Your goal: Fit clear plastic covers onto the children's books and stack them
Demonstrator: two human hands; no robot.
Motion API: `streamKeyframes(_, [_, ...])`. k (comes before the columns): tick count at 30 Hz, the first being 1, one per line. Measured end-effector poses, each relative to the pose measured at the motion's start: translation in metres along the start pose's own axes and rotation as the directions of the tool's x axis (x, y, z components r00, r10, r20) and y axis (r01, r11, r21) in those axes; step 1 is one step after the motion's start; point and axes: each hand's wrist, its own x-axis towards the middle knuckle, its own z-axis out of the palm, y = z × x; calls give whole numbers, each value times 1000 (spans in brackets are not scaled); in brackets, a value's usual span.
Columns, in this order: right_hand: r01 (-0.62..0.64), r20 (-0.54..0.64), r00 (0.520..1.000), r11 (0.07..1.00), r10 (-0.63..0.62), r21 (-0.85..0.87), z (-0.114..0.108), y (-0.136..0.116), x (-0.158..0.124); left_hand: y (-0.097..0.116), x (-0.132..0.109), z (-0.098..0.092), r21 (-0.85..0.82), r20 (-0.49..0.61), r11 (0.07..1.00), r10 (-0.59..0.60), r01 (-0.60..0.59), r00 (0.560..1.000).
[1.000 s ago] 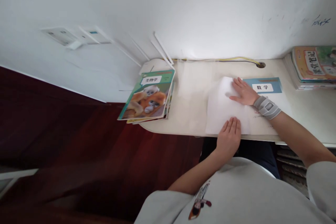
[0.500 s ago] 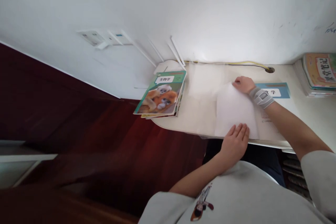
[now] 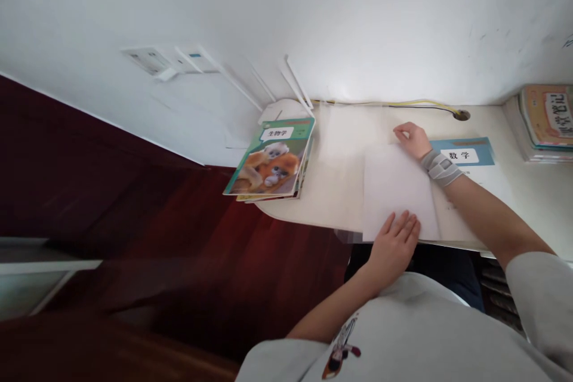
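A white folded sheet (image 3: 396, 188) lies on the pale desk (image 3: 333, 203) over a blue textbook (image 3: 463, 152). My left hand (image 3: 394, 242) rests flat on the sheet's near edge, fingers spread a little. Its far edge lies under my right hand (image 3: 412, 136), fingers curled down on the paper; a grey band wraps that wrist. Whether the right hand pinches the sheet or only presses it is unclear.
A stack of books topped by a green one with a monkey picture (image 3: 271, 161) sits at the desk's left end. More books (image 3: 546, 122) are stacked at the far right. A yellow cable (image 3: 421, 104) runs along the wall. Dark red floor (image 3: 134, 221) lies left.
My right hand slid from the middle of the sheet up to its far edge. My left hand stayed on the near edge. The view shifted slightly.
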Motion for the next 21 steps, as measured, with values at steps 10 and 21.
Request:
streamKeyframes(10, [25,-298,948,904,114,426,-68,-10,7,-128,-13,-40,-185,312,567,-741,803,595])
streamKeyframes(21, [-381,149,920,743,362,550,-83,-8,-111,-86,100,-60,-814,358,-572,-359,100,862])
